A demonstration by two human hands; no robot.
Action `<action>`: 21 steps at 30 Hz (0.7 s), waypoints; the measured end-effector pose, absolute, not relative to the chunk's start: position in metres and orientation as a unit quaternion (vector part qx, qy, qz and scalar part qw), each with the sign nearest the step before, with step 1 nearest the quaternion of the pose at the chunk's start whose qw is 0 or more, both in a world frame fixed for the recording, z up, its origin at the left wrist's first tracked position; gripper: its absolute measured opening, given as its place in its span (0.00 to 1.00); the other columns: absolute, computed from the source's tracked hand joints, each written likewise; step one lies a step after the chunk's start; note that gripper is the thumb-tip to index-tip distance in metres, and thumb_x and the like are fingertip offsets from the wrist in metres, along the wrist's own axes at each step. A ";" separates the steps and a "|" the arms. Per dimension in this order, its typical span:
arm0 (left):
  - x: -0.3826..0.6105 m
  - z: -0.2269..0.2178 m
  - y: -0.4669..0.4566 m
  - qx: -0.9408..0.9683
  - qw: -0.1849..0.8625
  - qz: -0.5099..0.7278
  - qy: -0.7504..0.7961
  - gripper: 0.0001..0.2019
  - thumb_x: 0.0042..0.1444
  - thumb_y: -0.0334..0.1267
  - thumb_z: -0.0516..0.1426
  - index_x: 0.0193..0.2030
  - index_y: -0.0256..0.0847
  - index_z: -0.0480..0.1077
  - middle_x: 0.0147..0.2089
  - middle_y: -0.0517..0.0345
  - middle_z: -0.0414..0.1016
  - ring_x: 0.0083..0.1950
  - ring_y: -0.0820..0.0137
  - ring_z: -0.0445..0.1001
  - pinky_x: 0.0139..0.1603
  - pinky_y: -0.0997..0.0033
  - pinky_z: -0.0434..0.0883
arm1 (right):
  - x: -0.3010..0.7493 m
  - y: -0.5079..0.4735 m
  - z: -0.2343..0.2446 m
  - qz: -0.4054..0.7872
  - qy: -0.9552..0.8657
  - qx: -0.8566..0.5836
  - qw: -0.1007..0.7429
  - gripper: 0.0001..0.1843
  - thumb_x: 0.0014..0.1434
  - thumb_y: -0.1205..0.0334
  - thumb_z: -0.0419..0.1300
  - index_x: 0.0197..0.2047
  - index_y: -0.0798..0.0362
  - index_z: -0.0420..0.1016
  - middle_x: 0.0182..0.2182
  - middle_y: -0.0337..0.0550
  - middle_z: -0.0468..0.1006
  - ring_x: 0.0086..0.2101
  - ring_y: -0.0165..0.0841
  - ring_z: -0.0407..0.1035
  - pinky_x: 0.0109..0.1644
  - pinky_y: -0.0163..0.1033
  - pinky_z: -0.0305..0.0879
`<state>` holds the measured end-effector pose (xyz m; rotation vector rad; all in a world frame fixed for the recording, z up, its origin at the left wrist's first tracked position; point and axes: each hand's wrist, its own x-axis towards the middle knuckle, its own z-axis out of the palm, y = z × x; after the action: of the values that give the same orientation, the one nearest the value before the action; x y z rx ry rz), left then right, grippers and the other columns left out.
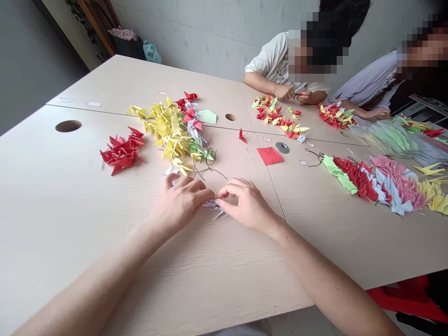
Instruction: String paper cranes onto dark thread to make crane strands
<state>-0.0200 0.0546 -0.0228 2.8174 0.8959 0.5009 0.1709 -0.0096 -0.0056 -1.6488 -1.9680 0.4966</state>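
My left hand (180, 198) and my right hand (243, 200) meet near the middle of the pale wooden table (70, 210). Both pinch a small pale lavender paper crane (217, 207) that lies on the tabletop between them; most of it is hidden under my fingers. Just beyond my hands lies a heap of yellow paper cranes (171, 133) with thin dark threads trailing from it. A smaller heap of red paper cranes (121, 151) sits to its left.
A flat red paper square (269, 155), a grey disc (282, 148) and a lone red crane (242, 136) lie ahead right. A long string of coloured cranes (378, 182) stretches along the right. Two other people fold paper at the far side, with piles of cranes (280, 116) before them.
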 end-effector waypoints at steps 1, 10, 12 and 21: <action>-0.020 -0.023 0.054 0.936 0.071 0.171 0.298 0.10 0.64 0.35 0.52 0.42 0.53 0.75 0.36 0.60 0.77 0.42 0.63 0.70 0.52 0.52 0.51 | 0.168 -0.006 -0.006 0.180 -0.725 -0.620 0.242 0.04 0.56 0.64 0.63 0.29 0.50 0.74 0.31 0.37 0.75 0.35 0.31 0.67 0.43 0.38 0.58; -0.023 -0.023 0.054 0.926 0.063 0.181 0.325 0.10 0.65 0.36 0.50 0.40 0.49 0.73 0.36 0.59 0.78 0.44 0.62 0.69 0.56 0.47 0.49 | 0.154 0.019 0.002 0.219 -0.723 -0.642 0.134 0.07 0.52 0.61 0.63 0.24 0.51 0.74 0.24 0.34 0.74 0.27 0.28 0.64 0.43 0.40 0.53; -0.027 -0.019 0.052 0.917 0.062 0.190 0.345 0.10 0.64 0.36 0.50 0.40 0.48 0.72 0.41 0.58 0.78 0.46 0.61 0.70 0.56 0.46 0.49 | 0.154 0.021 0.007 0.219 -0.737 -0.628 0.122 0.06 0.52 0.63 0.62 0.24 0.51 0.74 0.26 0.34 0.74 0.28 0.28 0.65 0.43 0.40 0.52; -0.041 -0.017 0.051 0.923 0.032 0.145 0.354 0.07 0.55 0.34 0.56 0.34 0.48 0.75 0.55 0.52 0.70 0.57 0.53 0.64 0.56 0.40 0.50 | 0.156 0.027 0.024 0.201 -0.777 -0.595 0.050 0.07 0.52 0.67 0.60 0.23 0.52 0.74 0.25 0.35 0.74 0.29 0.28 0.65 0.45 0.41 0.50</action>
<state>-0.0410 0.0511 -0.0165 2.8433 1.0915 0.4450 0.1559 0.0266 0.0237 -1.8112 -2.3641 0.6130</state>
